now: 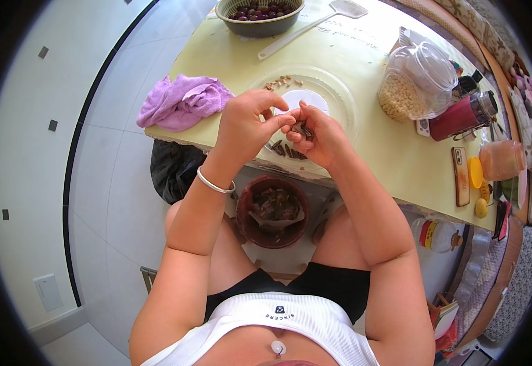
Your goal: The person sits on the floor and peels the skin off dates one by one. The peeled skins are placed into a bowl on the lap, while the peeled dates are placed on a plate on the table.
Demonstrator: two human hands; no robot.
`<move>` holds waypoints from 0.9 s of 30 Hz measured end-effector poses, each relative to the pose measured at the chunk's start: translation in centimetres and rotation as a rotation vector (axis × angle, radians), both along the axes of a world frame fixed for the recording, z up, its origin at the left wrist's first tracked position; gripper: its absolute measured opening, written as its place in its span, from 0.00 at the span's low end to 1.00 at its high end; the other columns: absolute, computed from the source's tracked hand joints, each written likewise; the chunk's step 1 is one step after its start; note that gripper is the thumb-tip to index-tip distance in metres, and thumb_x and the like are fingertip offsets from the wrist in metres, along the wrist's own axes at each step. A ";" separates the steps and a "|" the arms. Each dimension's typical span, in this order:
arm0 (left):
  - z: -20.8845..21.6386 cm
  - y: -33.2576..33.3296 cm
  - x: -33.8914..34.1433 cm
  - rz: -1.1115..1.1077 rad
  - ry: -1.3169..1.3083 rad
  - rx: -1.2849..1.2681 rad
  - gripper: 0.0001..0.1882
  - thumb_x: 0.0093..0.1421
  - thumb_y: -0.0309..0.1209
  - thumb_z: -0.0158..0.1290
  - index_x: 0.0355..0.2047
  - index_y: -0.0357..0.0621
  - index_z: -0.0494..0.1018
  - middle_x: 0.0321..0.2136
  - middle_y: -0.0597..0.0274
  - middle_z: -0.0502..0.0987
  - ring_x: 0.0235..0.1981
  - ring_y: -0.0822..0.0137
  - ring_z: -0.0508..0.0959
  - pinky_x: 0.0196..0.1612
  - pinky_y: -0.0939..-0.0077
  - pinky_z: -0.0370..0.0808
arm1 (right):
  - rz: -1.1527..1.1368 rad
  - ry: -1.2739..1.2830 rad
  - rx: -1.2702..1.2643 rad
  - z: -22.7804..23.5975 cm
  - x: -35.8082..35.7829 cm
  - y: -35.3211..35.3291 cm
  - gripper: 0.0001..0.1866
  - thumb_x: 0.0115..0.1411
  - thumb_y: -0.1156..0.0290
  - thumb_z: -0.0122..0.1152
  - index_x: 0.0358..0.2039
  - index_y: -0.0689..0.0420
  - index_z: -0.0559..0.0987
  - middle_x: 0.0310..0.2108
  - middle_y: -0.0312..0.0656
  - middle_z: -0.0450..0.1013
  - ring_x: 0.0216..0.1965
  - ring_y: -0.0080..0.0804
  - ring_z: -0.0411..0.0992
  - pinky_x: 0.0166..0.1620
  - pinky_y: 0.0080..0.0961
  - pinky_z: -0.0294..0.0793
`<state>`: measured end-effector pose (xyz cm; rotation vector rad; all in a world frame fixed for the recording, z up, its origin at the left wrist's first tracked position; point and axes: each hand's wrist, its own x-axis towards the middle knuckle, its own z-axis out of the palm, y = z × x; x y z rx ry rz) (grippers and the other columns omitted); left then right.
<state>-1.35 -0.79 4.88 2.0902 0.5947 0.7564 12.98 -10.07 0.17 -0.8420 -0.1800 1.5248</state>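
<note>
My two hands meet above a clear round plate (346,85) near the table's front edge. The thumb and fingers of my left hand (248,122) pinch together against the right fingertips; what is between them is too small to make out. Curled fingers of my right hand (321,134) hold several dark striped sunflower seeds (302,129) in the palm. More dark seeds (287,150) lie on the plate's near side, below the hands. Pale shelled kernels (284,80) are spread on its far side. A white disc (309,97) shows at the plate's middle, partly hidden by my fingers.
A purple cloth (183,100) lies left on the table (229,67). Beyond are a basket (260,25) of dark round fruit and a white fly swatter (309,30). At right stand a clear tub (403,91) of pale kernels, a bottle (461,117) and a phone (460,175). Between my knees sits a bin (248,229).
</note>
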 end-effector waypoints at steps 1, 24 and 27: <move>0.2 0.0 -0.1 -0.017 0.062 0.113 0.07 0.45 0.26 0.61 0.25 0.39 0.78 0.24 0.56 0.77 0.25 0.61 0.76 0.30 0.70 0.73 | 0.008 0.030 0.011 -0.6 0.4 -0.1 0.14 0.64 0.66 0.47 0.32 0.64 0.74 0.26 0.42 0.70 0.21 0.21 0.63 0.17 0.14 0.55; -3.3 -1.0 0.9 0.104 -0.027 0.346 0.08 0.51 0.22 0.57 0.34 0.39 0.78 0.28 0.54 0.78 0.29 0.58 0.79 0.32 0.69 0.75 | -0.219 -0.512 0.030 -0.9 -0.1 -0.1 0.06 0.55 0.73 0.63 0.29 0.60 0.76 0.24 0.34 0.72 0.21 0.14 0.63 0.22 0.13 0.59; -3.5 -1.4 1.2 0.129 -0.062 0.457 0.09 0.51 0.22 0.58 0.34 0.40 0.79 0.29 0.54 0.79 0.29 0.58 0.79 0.32 0.70 0.75 | -0.240 -0.481 0.018 -0.5 -0.1 -0.2 0.06 0.54 0.74 0.64 0.28 0.60 0.76 0.23 0.33 0.72 0.21 0.14 0.63 0.22 0.13 0.59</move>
